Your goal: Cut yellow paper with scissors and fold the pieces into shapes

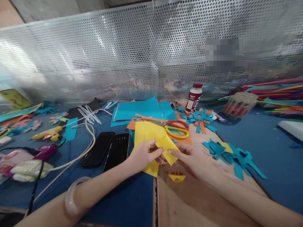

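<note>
A small folded piece of yellow paper [167, 147] is pinched between my two hands above the table. My left hand [146, 153] grips its left side, thumb on the face toward me. On its right edge, my right hand [187, 155] presses with the thumb, fingers behind. Beneath lies a larger yellow sheet [144, 130], partly hidden by my left hand. Scissors with one red and one yellow handle [176, 128] rest across its top and some orange paper [187, 139]. A small yellow scrap [177, 177] sits on the wooden board just below my hands.
Two phones [117, 151] lie left of my hands, near a yellow glue gun [48, 134] and cables. Blue sheets [139, 108] are behind. Blue and orange paper flowers [200, 119], a bottle [193, 97], a jar [240, 105] and pipe cleaners [279, 91] stand right. A perforated metal screen [142, 56] closes the back.
</note>
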Available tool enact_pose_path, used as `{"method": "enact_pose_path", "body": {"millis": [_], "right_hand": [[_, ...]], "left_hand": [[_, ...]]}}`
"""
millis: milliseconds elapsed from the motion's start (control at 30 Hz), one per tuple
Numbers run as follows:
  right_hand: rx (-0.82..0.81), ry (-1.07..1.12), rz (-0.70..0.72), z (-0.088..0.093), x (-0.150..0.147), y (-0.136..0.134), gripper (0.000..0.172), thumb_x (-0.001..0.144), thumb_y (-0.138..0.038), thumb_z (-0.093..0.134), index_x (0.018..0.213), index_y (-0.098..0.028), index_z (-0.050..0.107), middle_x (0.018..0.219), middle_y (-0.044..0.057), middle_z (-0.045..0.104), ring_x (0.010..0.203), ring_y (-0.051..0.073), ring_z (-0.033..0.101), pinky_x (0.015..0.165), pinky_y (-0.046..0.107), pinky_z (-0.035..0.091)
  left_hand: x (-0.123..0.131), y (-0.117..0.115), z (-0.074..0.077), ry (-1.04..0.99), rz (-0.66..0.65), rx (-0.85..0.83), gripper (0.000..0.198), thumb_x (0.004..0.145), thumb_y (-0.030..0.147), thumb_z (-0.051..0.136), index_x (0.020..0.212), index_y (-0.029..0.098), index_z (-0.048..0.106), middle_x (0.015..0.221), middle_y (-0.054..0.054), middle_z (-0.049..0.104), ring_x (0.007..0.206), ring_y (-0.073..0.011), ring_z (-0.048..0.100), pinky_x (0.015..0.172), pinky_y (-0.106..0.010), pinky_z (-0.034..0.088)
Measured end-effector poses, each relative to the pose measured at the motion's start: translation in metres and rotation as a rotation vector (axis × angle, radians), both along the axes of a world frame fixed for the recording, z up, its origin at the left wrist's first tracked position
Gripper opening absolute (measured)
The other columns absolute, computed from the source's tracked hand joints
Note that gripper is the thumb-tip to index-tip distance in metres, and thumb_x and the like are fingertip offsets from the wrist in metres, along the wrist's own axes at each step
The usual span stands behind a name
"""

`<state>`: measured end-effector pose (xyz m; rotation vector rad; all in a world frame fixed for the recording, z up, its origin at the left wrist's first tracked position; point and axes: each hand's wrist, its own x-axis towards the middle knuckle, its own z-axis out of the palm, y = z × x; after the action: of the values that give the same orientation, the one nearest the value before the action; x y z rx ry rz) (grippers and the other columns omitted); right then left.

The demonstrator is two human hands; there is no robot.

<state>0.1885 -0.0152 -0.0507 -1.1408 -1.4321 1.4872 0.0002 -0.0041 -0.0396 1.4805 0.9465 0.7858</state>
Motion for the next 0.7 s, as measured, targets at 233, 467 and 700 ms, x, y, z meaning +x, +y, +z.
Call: {"method": "enact_pose_path", "body": {"millis": [233, 467, 700], "right_hand": [[-0.01, 0.018, 0.009, 0.0028, -0.0006, -0.0008, 0.032, 0.076, -0.041, 0.062, 0.1, -0.02, 0.066, 0.087, 0.002, 0.069, 0.074, 0.017, 0.061, 0.068, 0.028, 0.046], [-0.02, 0.006, -0.002, 0.0006, -0.0006, -0.0011, 0.032, 0.075, -0.043, 0.062, 0.096, -0.018, 0.066, 0.086, 0.003, 0.069, 0.074, 0.018, 0.061, 0.067, 0.029, 0.046], [-0.013, -0.001, 0.007, 0.007, -0.0028, -0.0009, 0.031, 0.075, -0.041, 0.062, 0.094, -0.017, 0.065, 0.085, 0.003, 0.068, 0.075, 0.017, 0.06, 0.069, 0.028, 0.046]], "left_hand": [[0.0008, -0.0002, 0.0033, 0.008, -0.002, -0.005, 0.021, 0.08, 0.034, 0.056, 0.082, 0.014, 0.052, 0.071, -0.004, 0.065, 0.062, -0.0138, 0.065, 0.063, -0.027, 0.052], [0.0013, -0.0001, 0.0029, -0.002, 0.005, -0.015, 0.022, 0.08, 0.035, 0.057, 0.081, 0.013, 0.053, 0.07, -0.004, 0.065, 0.061, -0.0139, 0.065, 0.063, -0.027, 0.052], [0.0013, 0.0002, 0.0031, 0.004, -0.001, -0.016, 0.021, 0.08, 0.034, 0.056, 0.081, 0.013, 0.052, 0.071, -0.004, 0.065, 0.062, -0.0145, 0.065, 0.062, -0.027, 0.052]]}}
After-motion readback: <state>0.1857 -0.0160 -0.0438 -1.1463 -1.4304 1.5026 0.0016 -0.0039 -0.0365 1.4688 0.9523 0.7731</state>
